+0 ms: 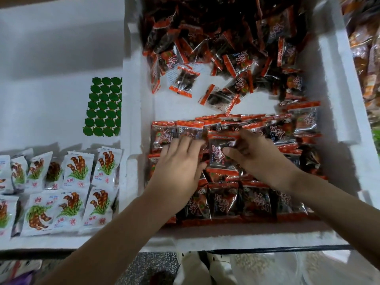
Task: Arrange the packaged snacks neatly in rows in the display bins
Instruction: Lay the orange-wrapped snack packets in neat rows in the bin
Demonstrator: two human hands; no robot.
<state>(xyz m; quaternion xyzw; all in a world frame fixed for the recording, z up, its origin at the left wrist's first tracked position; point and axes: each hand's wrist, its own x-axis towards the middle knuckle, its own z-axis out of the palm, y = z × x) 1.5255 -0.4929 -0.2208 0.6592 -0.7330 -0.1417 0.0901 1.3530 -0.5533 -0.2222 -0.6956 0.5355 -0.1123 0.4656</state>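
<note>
Around the main white foam bin [337, 83] there's a second white bin [61, 58] on the left of the frame. It has white packets [72, 192] with a brown-and-green picture lined up at lower left, and a block of small green pieces [103, 108] sitting above them. Orange bags [368, 68] run up the far right edge, and a white plastic bag [267, 268] and speckled floor [152, 264] show along the bottom.

Both forearms cross the lower rows and cover a good chunk of them. The orange bags are blurred and cut off, so no idea what they are. The print on the red packets is too smeared to read, and the leftmost white packets run out of frame.

In the main bin, a loose pile [226, 38] of red-and-dark snack packs fills the upper part, with a few strays below it on the bare bottom. The lower part holds neat rows [255, 200] of the same packs.

One packet [221, 153] sits mid-frame on the rows, between the hands. The right hand [253, 157] pinches its right edge with curled fingers and thumb. The left hand [181, 161] lies on the row beside it with fingers fairly straight, just at the packet's left edge. Can't tell if its thumb actually grips anything.
</note>
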